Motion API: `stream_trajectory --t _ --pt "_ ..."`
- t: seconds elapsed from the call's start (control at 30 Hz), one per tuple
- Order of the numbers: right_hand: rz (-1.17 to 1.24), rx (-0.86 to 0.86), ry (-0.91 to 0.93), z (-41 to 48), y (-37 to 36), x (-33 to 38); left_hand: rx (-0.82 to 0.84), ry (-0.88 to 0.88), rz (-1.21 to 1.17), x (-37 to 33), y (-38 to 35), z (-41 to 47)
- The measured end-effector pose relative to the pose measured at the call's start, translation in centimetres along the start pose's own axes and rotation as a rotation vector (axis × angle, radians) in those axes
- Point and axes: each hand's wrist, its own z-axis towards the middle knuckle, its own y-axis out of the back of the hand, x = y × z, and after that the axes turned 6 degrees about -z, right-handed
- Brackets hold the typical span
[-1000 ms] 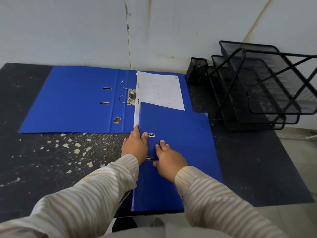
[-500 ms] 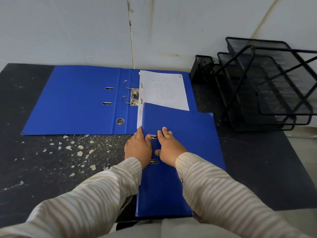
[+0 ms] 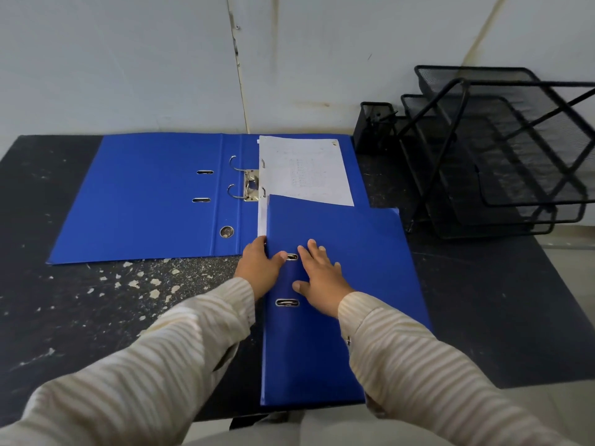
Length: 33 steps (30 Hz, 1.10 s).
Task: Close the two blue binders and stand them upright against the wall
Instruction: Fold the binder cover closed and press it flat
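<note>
Fingers (image 3: 310, 249) of the right hand (image 3: 320, 278) lie spread and flat on the cover of the closed binder (image 3: 354, 284), grasping nothing, with the thumb pointing toward the left hand (image 3: 259, 268). Left-hand fingers curl over the closed binder's spine edge, the thumb resting on the cover beside the upper metal slot (image 3: 292, 256); whether they grip the edge or only press it cannot be told. A second slot (image 3: 287, 302) sits just nearer the body than both thumbs. Beyond the fingertips and to their left, the open binder (image 3: 145, 194) lies flat on the dark table (image 3: 96, 317), its far edge at the wall (image 3: 128, 59), ring mechanism (image 3: 249, 188) exposed and a white sheet (image 3: 306, 172) on its right half. The closed binder overlaps that sheet's near edge. Right of the right-hand fingers, well apart, stands a black mesh tray rack (image 3: 502, 149).
</note>
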Motion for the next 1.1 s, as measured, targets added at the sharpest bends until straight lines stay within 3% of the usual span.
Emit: stream_trajectory --t 0.17,0.33,0.67,0.93,1.1 --pt "0.031 -0.036 0.009 -0.3 -0.8 -0.4 0.2 0.152 0.319 -3.1 1.9 1.7" --pt "0.033 -0.035 0.04 -0.3 -1.1 -0.9 0.286 0.125 0.698 -6.1 1.9 1.4" --pt "0.025 -0.043 0.055 -0.2 -1.4 -1.3 0.376 0.19 0.712 -6.3 2.6 2.9" --pt "0.019 -0.055 0.064 -0.2 -1.5 -1.4 0.254 0.08 0.825 -7.0 1.5 2.2" --pt "0.023 -0.051 0.064 -0.2 -1.5 -1.4 0.298 0.088 0.817 -6.8 1.7 2.5"
